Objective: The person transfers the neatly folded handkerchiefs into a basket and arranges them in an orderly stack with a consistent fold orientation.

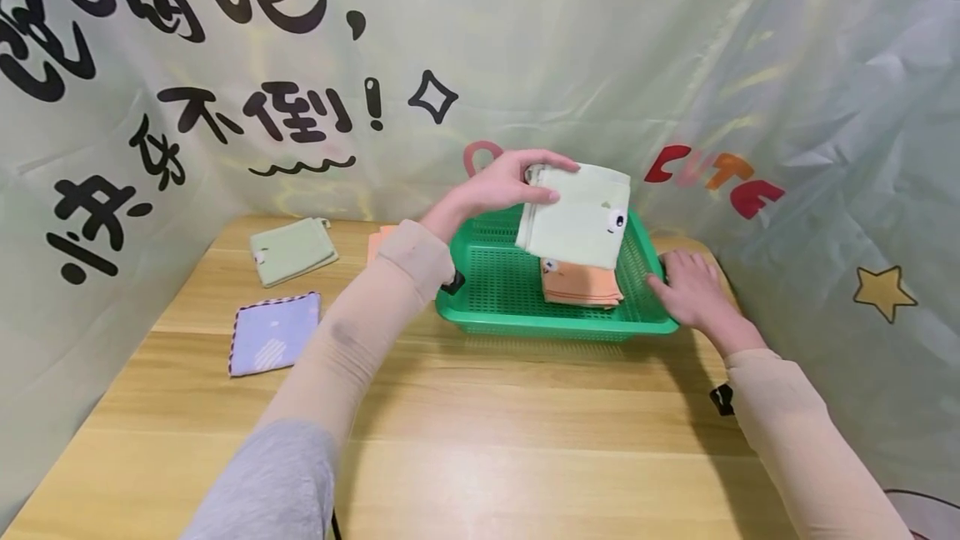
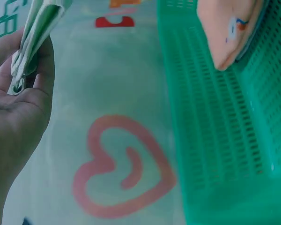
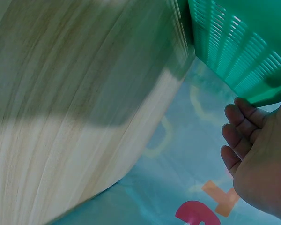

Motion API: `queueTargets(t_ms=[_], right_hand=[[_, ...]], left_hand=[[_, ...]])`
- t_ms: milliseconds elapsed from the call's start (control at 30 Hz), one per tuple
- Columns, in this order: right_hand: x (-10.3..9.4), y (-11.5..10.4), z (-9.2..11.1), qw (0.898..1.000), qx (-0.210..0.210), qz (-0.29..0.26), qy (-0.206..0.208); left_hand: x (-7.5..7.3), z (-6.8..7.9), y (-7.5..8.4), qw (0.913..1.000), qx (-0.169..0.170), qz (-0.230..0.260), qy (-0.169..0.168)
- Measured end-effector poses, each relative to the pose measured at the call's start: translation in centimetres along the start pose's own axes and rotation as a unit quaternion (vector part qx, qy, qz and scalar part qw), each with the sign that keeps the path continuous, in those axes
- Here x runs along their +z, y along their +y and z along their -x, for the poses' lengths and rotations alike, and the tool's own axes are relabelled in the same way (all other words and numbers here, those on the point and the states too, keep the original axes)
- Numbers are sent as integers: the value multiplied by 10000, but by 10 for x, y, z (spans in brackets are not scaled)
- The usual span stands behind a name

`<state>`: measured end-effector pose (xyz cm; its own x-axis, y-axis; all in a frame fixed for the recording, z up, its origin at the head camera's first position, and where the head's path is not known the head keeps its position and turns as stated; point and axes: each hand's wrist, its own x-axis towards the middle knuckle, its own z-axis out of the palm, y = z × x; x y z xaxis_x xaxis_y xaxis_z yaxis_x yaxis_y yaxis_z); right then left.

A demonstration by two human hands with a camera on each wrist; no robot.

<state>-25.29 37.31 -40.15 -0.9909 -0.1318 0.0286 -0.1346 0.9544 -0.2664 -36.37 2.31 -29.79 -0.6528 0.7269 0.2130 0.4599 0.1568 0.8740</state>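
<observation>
My left hand point(image 1: 510, 182) pinches a folded pale green towel point(image 1: 581, 219) by its left edge, thumb in front, and holds it up over the green plastic basket point(image 1: 495, 319). A small embroidered face marks the towel's lower right. Under it, a folded orange towel point(image 1: 581, 286) lies in the basket, partly covered in the head view. My right hand point(image 1: 693, 290) holds the basket's right rim, the thumb over the edge and the fingers outside. The right wrist view shows those fingers point(image 3: 239, 133) loosely bent beside the basket wall point(image 3: 239, 47).
Left on the wooden table point(image 1: 480, 432) lie another folded green towel point(image 1: 294, 251) and a purple cloth point(image 1: 276, 333) with a checked border. Behind my left forearm peeks an orange cloth point(image 1: 377, 240). A printed curtain point(image 1: 570, 48) closes off the back and sides.
</observation>
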Motion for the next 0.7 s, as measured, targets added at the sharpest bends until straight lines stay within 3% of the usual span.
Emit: queueTargets(t_ms=[167, 400, 700], right_hand=[[-1, -1, 0, 10000, -2, -2, -8], [-1, 1, 1, 10000, 8, 69, 32], [-2, -3, 1, 9999, 81, 43, -82]], left_hand=[[17, -26, -15, 9995, -174, 241, -88], [44, -53, -48, 9968, -603, 495, -151], [72, -59, -89, 9915, -1186, 455, -270]])
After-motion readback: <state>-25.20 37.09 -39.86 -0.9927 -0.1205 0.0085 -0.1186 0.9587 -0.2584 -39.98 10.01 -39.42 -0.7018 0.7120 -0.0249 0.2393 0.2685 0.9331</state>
